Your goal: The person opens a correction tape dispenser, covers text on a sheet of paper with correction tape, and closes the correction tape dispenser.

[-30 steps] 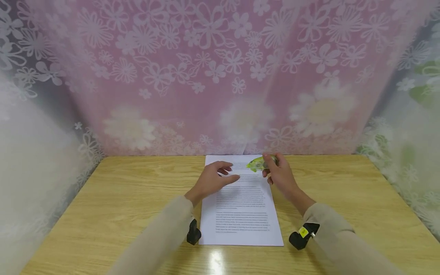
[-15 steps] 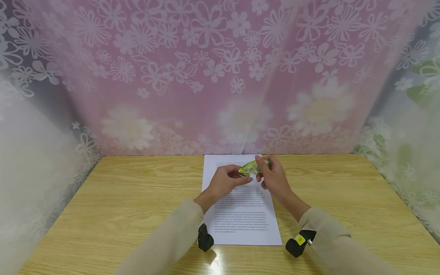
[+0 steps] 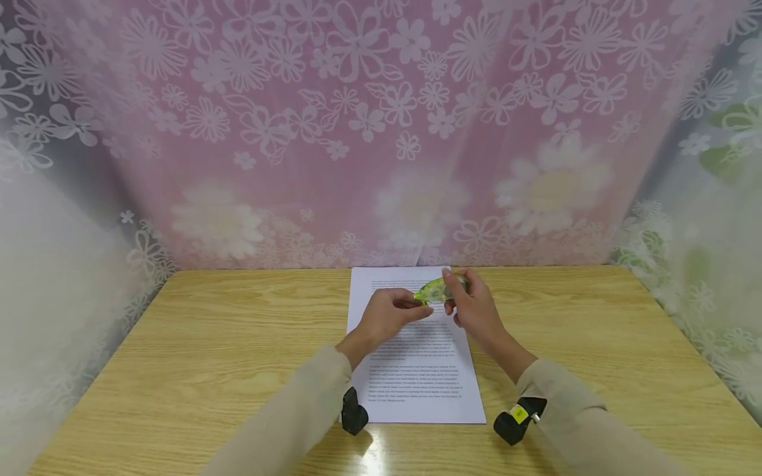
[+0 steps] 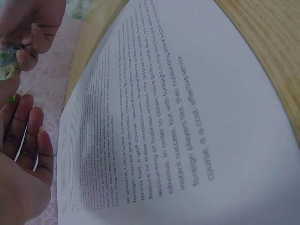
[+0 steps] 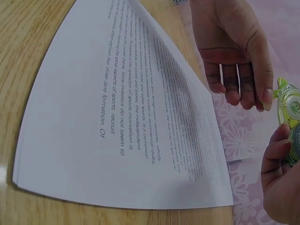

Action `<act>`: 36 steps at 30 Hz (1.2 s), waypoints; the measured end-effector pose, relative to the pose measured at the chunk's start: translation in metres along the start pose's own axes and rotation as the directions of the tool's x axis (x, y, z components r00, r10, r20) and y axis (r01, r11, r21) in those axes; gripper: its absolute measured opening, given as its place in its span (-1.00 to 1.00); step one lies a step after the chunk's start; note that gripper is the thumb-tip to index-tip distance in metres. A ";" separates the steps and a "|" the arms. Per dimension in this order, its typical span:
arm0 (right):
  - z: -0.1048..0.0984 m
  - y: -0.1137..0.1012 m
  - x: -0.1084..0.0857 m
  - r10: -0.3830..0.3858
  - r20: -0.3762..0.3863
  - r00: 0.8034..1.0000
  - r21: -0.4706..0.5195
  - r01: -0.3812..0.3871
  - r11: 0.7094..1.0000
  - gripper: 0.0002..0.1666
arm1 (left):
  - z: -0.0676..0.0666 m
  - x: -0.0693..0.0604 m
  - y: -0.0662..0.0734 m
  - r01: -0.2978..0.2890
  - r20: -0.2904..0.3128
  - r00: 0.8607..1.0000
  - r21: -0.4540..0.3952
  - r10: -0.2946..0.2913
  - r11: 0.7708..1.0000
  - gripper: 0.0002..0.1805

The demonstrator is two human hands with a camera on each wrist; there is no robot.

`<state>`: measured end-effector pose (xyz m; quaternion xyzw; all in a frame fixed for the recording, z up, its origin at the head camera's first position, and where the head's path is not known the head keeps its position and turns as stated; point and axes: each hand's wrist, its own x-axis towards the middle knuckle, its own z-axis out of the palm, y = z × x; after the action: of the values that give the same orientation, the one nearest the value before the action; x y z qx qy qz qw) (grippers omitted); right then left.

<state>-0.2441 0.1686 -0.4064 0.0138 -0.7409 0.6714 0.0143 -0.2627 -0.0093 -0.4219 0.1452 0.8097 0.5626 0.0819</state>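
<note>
A translucent green correction tape [image 3: 436, 289] is held above the printed paper [image 3: 417, 390], its narrow tip pointing left. My right hand [image 3: 476, 307] grips its rounded body, with the thumb on top. At the tip, my left hand [image 3: 383, 317] pinches the small green end part between thumb and forefinger. In the left wrist view, a bit of green tip [image 4: 12, 98] shows by the left thumb, and the other fingers are loosely extended. In the right wrist view, the correction tape [image 5: 289, 104] is cut off by the frame edge, its green end beside the left thumb.
The paper looks like a thin stack lying on a wood-grain table [image 3: 238, 330], reaching to its back edge. A pink flowered curtain [image 3: 357, 165] hangs behind, with pale curtains at both sides. Black wrist cameras [image 3: 354, 411] sit on both sleeves.
My left hand has moved right, from apart to the correction tape's tip, and now pinches it. My right hand has shifted slightly left with the correction tape.
</note>
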 end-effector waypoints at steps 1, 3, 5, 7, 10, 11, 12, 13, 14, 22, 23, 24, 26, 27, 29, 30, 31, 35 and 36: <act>-0.001 0.000 0.000 0.003 -0.004 1.000 -0.002 -0.003 1.000 -0.40 | -0.001 0.000 0.000 0.001 -0.001 1.000 0.010 -0.001 1.000 -0.77; -0.001 0.000 -0.001 0.006 -0.010 1.000 -0.007 -0.006 1.000 -0.39 | -0.003 -0.001 -0.001 0.000 -0.003 1.000 0.024 0.000 1.000 -0.76; -0.002 0.001 -0.001 0.010 -0.013 1.000 -0.009 -0.010 1.000 -0.38 | -0.005 -0.002 -0.002 -0.006 0.006 1.000 0.040 0.006 0.999 -0.76; -0.002 0.003 -0.002 0.013 -0.015 1.000 -0.006 -0.014 1.000 -0.38 | -0.007 -0.001 -0.005 -0.014 0.020 1.000 0.060 0.012 0.998 -0.76; -0.002 0.006 -0.003 0.021 -0.020 1.000 -0.010 -0.021 1.000 -0.38 | -0.012 -0.001 -0.007 -0.025 0.039 0.999 0.078 0.022 0.997 -0.78; -0.002 0.007 -0.003 0.025 -0.023 0.999 -0.013 -0.026 1.000 -0.38 | -0.014 -0.001 -0.007 -0.028 0.042 0.999 0.083 0.025 0.996 -0.79; -0.001 0.009 -0.003 0.029 -0.026 0.999 -0.016 -0.030 0.999 -0.38 | -0.016 -0.001 -0.007 -0.034 0.045 0.999 0.086 0.030 0.996 -0.81; -0.001 0.010 -0.003 0.033 -0.031 0.999 -0.023 -0.034 0.999 -0.37 | -0.017 -0.001 -0.006 -0.039 0.047 0.998 0.088 0.035 0.995 -0.83; -0.001 0.011 -0.003 0.036 -0.036 0.999 -0.028 -0.037 0.999 -0.37 | -0.019 -0.001 -0.006 -0.044 0.050 0.998 0.087 0.040 0.995 -0.85; 0.001 0.015 -0.005 0.070 -0.043 0.997 -0.031 -0.071 0.997 -0.38 | -0.020 -0.002 -0.006 -0.064 0.070 0.996 0.103 0.057 0.993 -0.89; 0.001 0.014 -0.005 0.077 -0.040 0.996 -0.025 -0.078 0.997 -0.40 | -0.020 -0.002 -0.006 -0.062 0.066 0.996 0.103 0.056 0.993 -0.89; 0.001 0.012 -0.006 0.082 -0.037 0.996 -0.020 -0.083 0.996 -0.42 | -0.021 -0.003 -0.006 -0.061 0.063 0.997 0.102 0.055 0.993 -0.90; 0.002 0.008 -0.009 0.090 -0.025 0.996 -0.015 -0.091 0.996 -0.47 | -0.021 -0.004 -0.006 -0.059 0.058 0.997 0.102 0.053 0.993 -0.90; 0.002 0.004 -0.011 0.091 -0.018 0.996 -0.011 -0.091 0.996 -0.49 | -0.022 -0.004 -0.006 -0.060 0.056 0.997 0.099 0.054 0.993 -0.90; 0.004 -0.003 -0.016 0.087 -0.011 0.996 -0.007 -0.087 0.996 -0.53 | -0.022 -0.005 -0.007 -0.063 0.053 0.997 0.099 0.058 0.993 -0.89; 0.005 -0.008 -0.018 0.084 -0.009 0.996 -0.009 -0.084 0.996 -0.54 | -0.023 -0.005 -0.008 -0.066 0.052 0.997 0.100 0.061 0.993 -0.89; 0.005 -0.010 -0.020 0.079 -0.005 0.997 -0.010 -0.080 0.997 -0.53 | -0.023 -0.005 -0.009 -0.068 0.050 0.997 0.100 0.064 0.993 -0.88; 0.005 0.001 -0.015 0.075 -0.019 0.997 0.003 -0.075 0.997 -0.40 | -0.025 -0.005 -0.014 -0.078 0.032 0.997 0.083 0.076 0.993 -0.80; 0.004 0.005 -0.013 0.078 -0.021 0.997 0.008 -0.078 0.997 -0.37 | -0.025 -0.005 -0.015 -0.084 0.024 0.996 0.073 0.082 0.994 -0.78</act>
<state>-0.2311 0.1647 -0.4127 -0.0220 -0.7381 0.6743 -0.0040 -0.2672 -0.0381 -0.4275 0.1876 0.8224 0.5336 0.0617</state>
